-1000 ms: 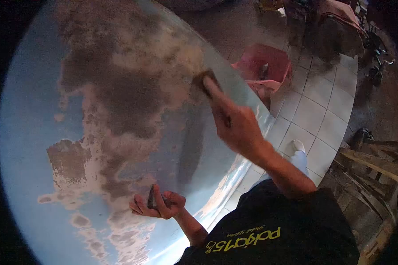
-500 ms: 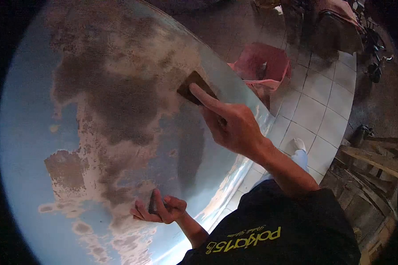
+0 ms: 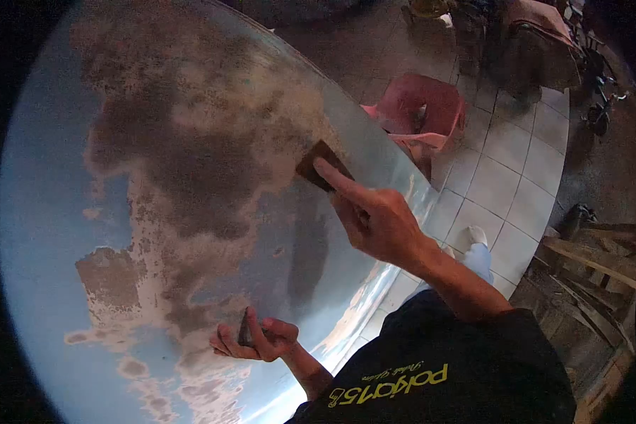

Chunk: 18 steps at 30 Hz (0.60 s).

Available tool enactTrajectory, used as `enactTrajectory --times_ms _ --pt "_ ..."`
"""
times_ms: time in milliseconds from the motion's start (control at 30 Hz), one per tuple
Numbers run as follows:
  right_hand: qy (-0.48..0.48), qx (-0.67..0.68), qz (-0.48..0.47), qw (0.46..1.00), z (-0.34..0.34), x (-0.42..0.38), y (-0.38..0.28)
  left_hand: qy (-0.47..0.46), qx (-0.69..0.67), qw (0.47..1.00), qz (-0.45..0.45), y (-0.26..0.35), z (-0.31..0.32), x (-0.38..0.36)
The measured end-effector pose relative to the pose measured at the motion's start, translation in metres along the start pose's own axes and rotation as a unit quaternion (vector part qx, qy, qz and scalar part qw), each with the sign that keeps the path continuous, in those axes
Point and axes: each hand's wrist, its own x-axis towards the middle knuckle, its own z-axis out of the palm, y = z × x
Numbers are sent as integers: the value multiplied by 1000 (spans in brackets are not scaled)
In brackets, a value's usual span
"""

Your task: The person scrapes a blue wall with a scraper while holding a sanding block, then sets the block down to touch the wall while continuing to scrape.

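Note:
My right hand point(image 3: 385, 222) grips a small brown rectangular sanding pad point(image 3: 323, 164), with one finger stretched along its top. The pad lies against a large curved pale-blue panel point(image 3: 49, 247) with patchy pinkish, grey and brown areas on its surface. Lower down, my left hand point(image 3: 261, 340) is turned up with curled fingers around a small dark flat piece point(image 3: 244, 331), close over the panel. What this dark piece is, I cannot tell.
Beyond the panel's edge, a pink plastic bin point(image 3: 420, 106) stands on the tiled floor point(image 3: 502, 184). My shoe point(image 3: 478, 234) shows on the tiles. Wooden boards point(image 3: 593, 258) lie at the right, with dark clutter point(image 3: 597, 113) further back.
My right hand and the pad have slid a little down and to the right across the panel. My left hand keeps nearly the same place, still holding the dark piece.

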Motion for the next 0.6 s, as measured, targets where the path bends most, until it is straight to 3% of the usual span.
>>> enactTrajectory --times_ms 600 --pt "2 61 14 998 4 5 -18 -7 7 1000 7 -4 -1 -3"
